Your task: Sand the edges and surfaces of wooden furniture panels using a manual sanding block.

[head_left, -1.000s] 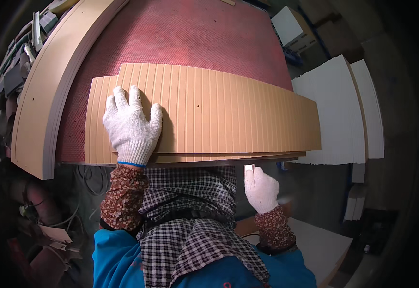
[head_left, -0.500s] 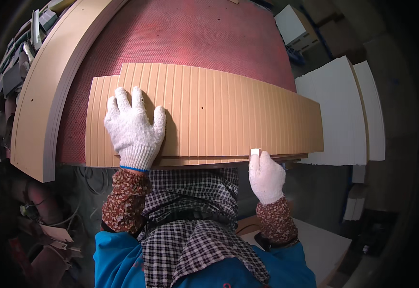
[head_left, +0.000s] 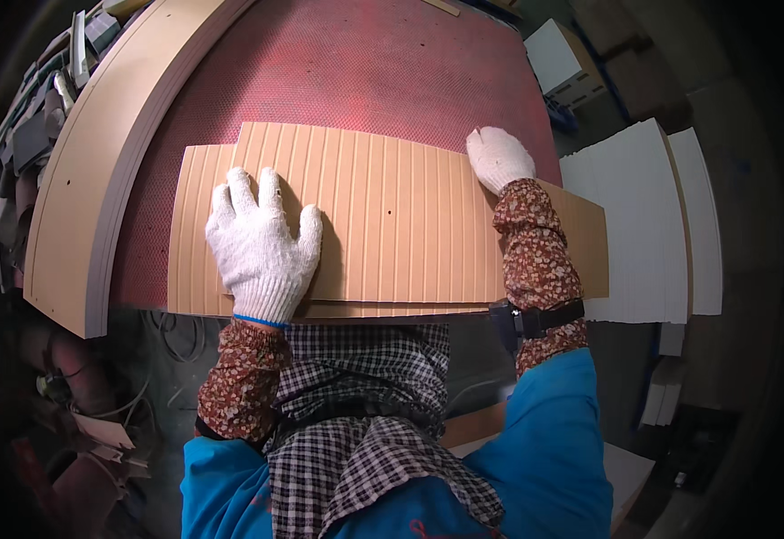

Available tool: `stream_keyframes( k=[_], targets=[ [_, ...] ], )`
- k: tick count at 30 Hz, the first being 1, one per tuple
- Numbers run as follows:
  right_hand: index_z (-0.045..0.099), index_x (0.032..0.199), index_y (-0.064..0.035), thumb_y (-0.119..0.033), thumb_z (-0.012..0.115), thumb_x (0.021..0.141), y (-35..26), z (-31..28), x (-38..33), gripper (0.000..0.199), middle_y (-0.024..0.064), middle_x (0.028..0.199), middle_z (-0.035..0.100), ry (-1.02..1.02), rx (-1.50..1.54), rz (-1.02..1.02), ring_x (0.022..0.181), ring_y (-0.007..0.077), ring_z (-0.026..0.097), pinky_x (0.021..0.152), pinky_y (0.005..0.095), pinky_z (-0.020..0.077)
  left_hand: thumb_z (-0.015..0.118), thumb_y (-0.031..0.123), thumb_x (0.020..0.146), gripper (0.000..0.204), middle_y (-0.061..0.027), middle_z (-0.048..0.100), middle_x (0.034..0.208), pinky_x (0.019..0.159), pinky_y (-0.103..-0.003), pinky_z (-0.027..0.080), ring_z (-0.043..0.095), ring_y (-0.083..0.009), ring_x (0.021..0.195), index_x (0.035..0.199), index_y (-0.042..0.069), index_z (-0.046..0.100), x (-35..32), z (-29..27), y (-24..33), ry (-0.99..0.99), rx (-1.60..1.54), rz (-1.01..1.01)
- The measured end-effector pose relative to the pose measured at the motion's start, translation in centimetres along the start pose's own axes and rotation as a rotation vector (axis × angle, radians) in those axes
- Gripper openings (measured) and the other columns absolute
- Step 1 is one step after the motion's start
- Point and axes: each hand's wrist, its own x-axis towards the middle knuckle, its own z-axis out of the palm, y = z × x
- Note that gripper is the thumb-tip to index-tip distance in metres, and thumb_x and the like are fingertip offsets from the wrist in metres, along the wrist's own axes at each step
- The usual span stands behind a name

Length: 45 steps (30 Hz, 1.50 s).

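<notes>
My left hand (head_left: 264, 241), in a white knit glove, lies flat with fingers spread on the left part of a tan grooved board (head_left: 392, 242). The board is long, with parallel grooves across it and a small dark hole near its middle. A second grooved board (head_left: 196, 225) lies beneath, showing at the left and along the near edge. At the far edge of the top board, my right hand (head_left: 500, 160), also gloved, is closed. Its fingers curl over the small white block seen earlier, now almost wholly hidden. My right forearm crosses above the board.
The boards lie on a red textured tabletop (head_left: 347, 76). Long tan panels (head_left: 95, 153) are stacked at the left, beside a heap of offcuts (head_left: 28, 144). White sheets (head_left: 630, 225) are stacked on the right; a white box (head_left: 558, 58) stands beyond. A reddish pipe-like thing (head_left: 77, 368) is lower left.
My right hand has moved from the board's near edge to its far edge, and the white block is no longer plainly visible. My left hand stays flat on the board.
</notes>
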Motion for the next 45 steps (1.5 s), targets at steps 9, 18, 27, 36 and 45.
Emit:
stream_keyframes(
  k=[9, 18, 27, 36, 45],
  targets=[
    [0.072, 0.111, -0.0028, -0.037, 0.045, 0.112, 2.2, 3.2, -10.7, 0.043, 0.0173, 0.092, 0.076, 0.054, -0.052, -0.013, 0.083, 0.0354, 0.077, 0.071, 0.0513, 0.0621, 0.077, 0.041, 0.090, 0.062, -0.0266, 0.057, 0.141, 0.104, -0.055, 0.048, 0.055, -0.0417, 0.130, 0.137, 0.001, 0.064, -0.1, 0.3, -0.2, 0.028, -0.011, 0.005],
    [0.059, 0.080, -0.0074, -0.029, 0.061, 0.108, 3.8, 7.8, -28.6, 0.035, 0.0152, 0.061, 0.064, 0.174, 0.069, -0.086, 0.053, 0.0373, 0.067, 0.049, 0.0498, 0.0524, 0.077, 0.040, 0.090, 0.062, -0.0272, 0.058, 0.140, 0.102, -0.054, 0.050, 0.055, -0.0420, 0.129, 0.136, 0.000, 0.064, 0.0, 0.2, -0.2, 0.019, -0.004, 0.013],
    [0.059, 0.078, -0.0090, -0.024, 0.066, 0.108, 2.1, 7.2, -26.4, 0.034, 0.0145, 0.057, 0.059, 0.377, 0.181, -0.093, 0.050, 0.0344, 0.063, 0.047, 0.0456, 0.0490, 0.078, 0.040, 0.090, 0.065, -0.0279, 0.057, 0.142, 0.105, -0.055, 0.048, 0.055, -0.0429, 0.130, 0.138, -0.001, 0.063, -0.2, 0.0, -0.1, 0.047, 0.020, 0.026],
    [0.070, 0.104, -0.0071, -0.031, 0.059, 0.108, 2.1, 5.1, -19.3, 0.027, 0.0135, 0.073, 0.068, 0.241, -0.007, -0.191, 0.063, 0.0323, 0.071, 0.054, 0.0463, 0.0559, 0.078, 0.039, 0.089, 0.065, -0.0277, 0.056, 0.141, 0.104, -0.056, 0.047, 0.054, -0.0437, 0.129, 0.137, -0.001, 0.063, 0.0, 0.0, 0.0, 0.024, -0.019, 0.023],
    [0.075, 0.119, -0.0026, -0.037, 0.039, 0.110, -1.3, 0.8, -0.6, 0.051, 0.0214, 0.123, 0.075, 0.029, -0.022, -0.004, 0.112, 0.0431, 0.073, 0.096, 0.0561, 0.0589, 0.078, 0.040, 0.089, 0.065, -0.0260, 0.055, 0.141, 0.103, -0.055, 0.047, 0.053, -0.0418, 0.129, 0.137, 0.000, 0.063, 0.0, 0.0, 0.0, -0.001, -0.030, -0.003]
  ],
)
